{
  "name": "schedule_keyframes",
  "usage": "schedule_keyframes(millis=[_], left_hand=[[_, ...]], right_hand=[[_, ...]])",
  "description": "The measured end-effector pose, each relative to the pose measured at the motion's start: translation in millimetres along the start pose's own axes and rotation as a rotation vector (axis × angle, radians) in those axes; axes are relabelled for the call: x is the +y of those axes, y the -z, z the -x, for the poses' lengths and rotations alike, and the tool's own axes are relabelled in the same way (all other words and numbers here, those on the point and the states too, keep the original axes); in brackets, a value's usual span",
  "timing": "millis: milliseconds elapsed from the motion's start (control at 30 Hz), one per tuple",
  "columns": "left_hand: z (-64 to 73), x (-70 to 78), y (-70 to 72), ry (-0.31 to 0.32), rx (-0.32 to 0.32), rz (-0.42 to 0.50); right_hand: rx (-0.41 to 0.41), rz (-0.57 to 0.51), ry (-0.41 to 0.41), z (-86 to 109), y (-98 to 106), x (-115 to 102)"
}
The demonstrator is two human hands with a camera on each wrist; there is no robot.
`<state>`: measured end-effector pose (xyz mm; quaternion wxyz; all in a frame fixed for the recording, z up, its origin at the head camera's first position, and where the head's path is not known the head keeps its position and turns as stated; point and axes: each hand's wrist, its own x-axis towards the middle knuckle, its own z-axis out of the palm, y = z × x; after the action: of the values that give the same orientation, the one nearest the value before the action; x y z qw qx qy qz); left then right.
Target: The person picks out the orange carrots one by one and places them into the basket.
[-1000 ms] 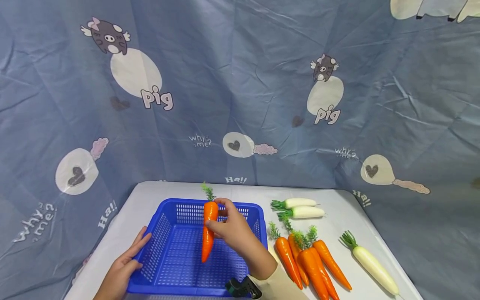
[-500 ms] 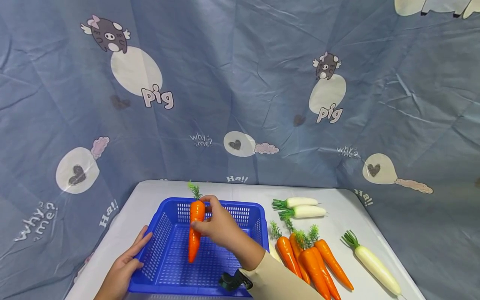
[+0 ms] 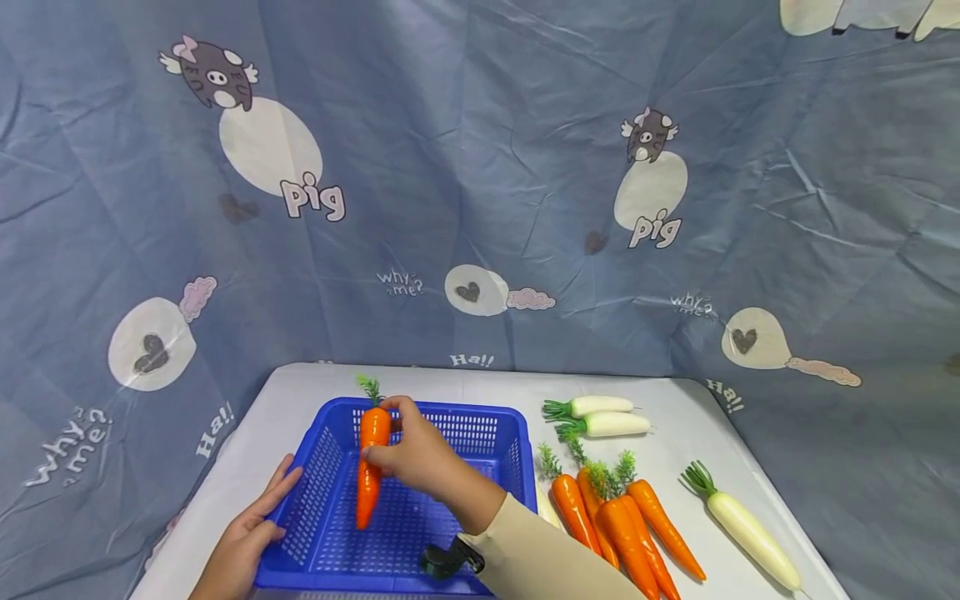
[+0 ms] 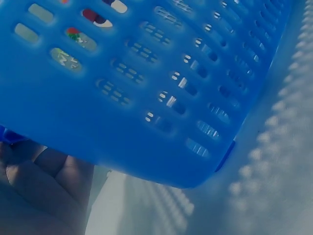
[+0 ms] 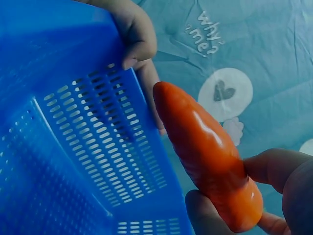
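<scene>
My right hand [image 3: 412, 454] pinches an orange carrot [image 3: 368, 479] near its leafy top, thumb on one side and fingers behind. The carrot hangs over the blue plastic basket [image 3: 457, 409], tip down, toward the basket's left side. Seen from the right wrist, the carrot [image 5: 205, 152] stays between thumb and fingers, its narrow end pointing away from the palm. My left hand [image 3: 243, 533] holds the basket's left rim; in the right wrist view its thumb lies on the rim and its fingers go down outside. The left wrist view shows the slotted basket wall [image 4: 142, 93] close up.
Several carrots [image 3: 637, 533] lie in a bunch right of the basket. Two white radishes [image 3: 607, 415] rest behind them, and another white radish [image 3: 753, 537] lies farther right. A pale thing [image 3: 546, 505] shows beside the basket's right wall. Patterned blue cloth [image 3: 480, 208] hangs behind the white table [image 3: 292, 379].
My right hand has carried the carrot leftward over the basket, from its middle toward its left side. The left hand and the basket have stayed in place.
</scene>
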<state>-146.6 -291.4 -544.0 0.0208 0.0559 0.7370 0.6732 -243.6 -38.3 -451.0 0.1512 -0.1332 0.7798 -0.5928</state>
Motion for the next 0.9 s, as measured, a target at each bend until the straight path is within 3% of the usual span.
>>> schedule_keyframes(millis=[167,367,567,900], left_hand=[[-0.9,0.1,-0.7,0.047,-0.001,0.039],[0.0,1.4,-2.0,0.066,0.018,0.009],[-0.2,1.6,-3.3,0.127,0.034,0.010],[-1.2,0.6,-2.8,0.116,0.023,0.019]], right_hand=[[-0.006,-0.067,-0.024,-7.5,-7,4],[-0.027,-0.189,-0.074,-13.9,-17,15],[-0.039,-0.202,-0.108,-17.4,-29,23],[-0.019,-0.248,-0.153,-24.1,-41,32]])
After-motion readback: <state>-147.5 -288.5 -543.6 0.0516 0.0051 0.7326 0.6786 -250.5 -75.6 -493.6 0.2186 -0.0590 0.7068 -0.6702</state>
